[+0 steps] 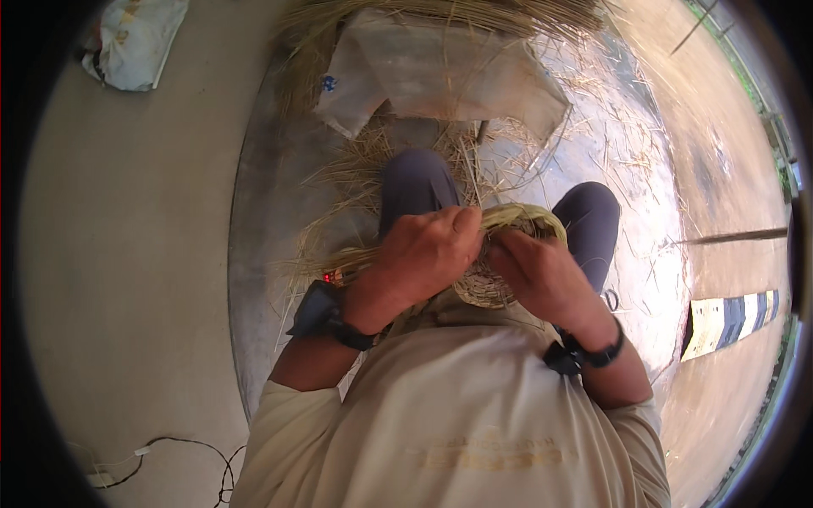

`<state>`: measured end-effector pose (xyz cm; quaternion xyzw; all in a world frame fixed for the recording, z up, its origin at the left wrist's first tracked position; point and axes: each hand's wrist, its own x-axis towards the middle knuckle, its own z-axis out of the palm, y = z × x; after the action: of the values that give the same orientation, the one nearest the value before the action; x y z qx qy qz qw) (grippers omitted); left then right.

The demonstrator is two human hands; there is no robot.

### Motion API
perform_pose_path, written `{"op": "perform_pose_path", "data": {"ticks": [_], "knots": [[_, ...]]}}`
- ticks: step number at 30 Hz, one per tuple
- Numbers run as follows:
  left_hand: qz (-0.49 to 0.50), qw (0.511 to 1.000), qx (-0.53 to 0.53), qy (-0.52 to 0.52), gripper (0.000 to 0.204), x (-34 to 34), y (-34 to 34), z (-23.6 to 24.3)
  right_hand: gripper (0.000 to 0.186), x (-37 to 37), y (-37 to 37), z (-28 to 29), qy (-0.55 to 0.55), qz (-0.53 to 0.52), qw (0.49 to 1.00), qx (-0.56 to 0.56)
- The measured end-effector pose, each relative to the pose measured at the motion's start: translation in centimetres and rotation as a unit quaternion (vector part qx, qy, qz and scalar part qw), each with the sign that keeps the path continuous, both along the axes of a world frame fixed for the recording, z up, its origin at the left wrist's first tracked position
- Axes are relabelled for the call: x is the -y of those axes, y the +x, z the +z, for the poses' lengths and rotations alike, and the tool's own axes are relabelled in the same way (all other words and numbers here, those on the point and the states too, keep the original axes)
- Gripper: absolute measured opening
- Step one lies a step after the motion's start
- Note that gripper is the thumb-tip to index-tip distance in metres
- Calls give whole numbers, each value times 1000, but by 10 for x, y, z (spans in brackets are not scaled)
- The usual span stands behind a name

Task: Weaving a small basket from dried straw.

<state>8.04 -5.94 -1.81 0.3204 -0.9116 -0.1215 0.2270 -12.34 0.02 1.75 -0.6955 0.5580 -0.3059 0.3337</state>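
A small round woven straw basket (484, 289) rests in my lap between my knees, with a pale greenish-yellow straw band along its far rim. My left hand (434, 254) is closed at the basket's left edge, thumb and fingers pinched on straw strands (356, 256) that trail out to the left behind the wrist. At the right side my right hand (542, 275) is closed, its fingertips reaching into the basket and gripping its wall. The fingertips of both hands are partly hidden. Dark bands circle both wrists.
Beyond my knees a low stand draped with a beige cloth sheet (449, 72) has long straw stalks (474, 12) lying behind it. Loose straw litters the grey mat (275, 203). A white sack (135, 42) lies far left, a cable (190, 440) near left, and a striped block (732, 322) right.
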Motion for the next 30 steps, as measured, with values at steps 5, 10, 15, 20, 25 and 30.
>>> {"op": "perform_pose_path", "data": {"ticks": [5,10,15,20,25,30], "knots": [[-50,995,6,-91,12,-7,-14,-2,12,10,-23,18,-143,-73,979,-128],[-51,988,18,-147,10,-8,-23,-4,13,38,-19,2,-28,-56,996,-69],[-59,989,12,-136,10,-7,-20,-6,16,49,-14,13,56,-205,962,172],[-47,993,-11,-111,11,-4,-15,-8,23,43,-8,13,-14,-45,982,183],[-22,996,33,-75,13,25,30,7,31,27,-81,23,31,-89,724,684],[134,972,187,-44,16,56,117,48,32,-22,-232,35,-97,-66,759,640]]}}
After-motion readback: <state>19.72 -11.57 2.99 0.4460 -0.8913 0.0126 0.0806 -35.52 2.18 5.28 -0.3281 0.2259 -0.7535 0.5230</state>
